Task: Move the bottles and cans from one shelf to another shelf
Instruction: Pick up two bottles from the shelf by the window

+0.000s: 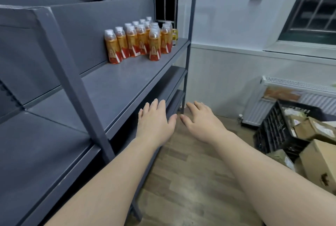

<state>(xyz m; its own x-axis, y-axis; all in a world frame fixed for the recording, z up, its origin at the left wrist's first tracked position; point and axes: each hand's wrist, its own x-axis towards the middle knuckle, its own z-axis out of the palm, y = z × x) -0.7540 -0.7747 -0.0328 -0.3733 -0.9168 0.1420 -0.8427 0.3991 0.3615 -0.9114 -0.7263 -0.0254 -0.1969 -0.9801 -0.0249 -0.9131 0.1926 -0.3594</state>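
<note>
Several orange bottles [138, 43] with white caps stand in rows at the far end of a dark grey shelf [116, 87]. A gold can [175, 37] stands behind them near the shelf's far right corner. My left hand [154, 122] is stretched out, palm down with straight fingers, over the shelf's front edge, well short of the bottles. Beside it, my right hand [201, 122] is held out flat above the floor, thumb nearly touching my left thumb. Both hands hold nothing.
Lower grey shelves [174, 82] sit beneath the top one, framed by a metal upright [80, 87]. To the right are a black plastic crate [272, 131], cardboard boxes [316, 167] and a white radiator [298, 87] under a window. Wood floor [190, 180] lies below my arms.
</note>
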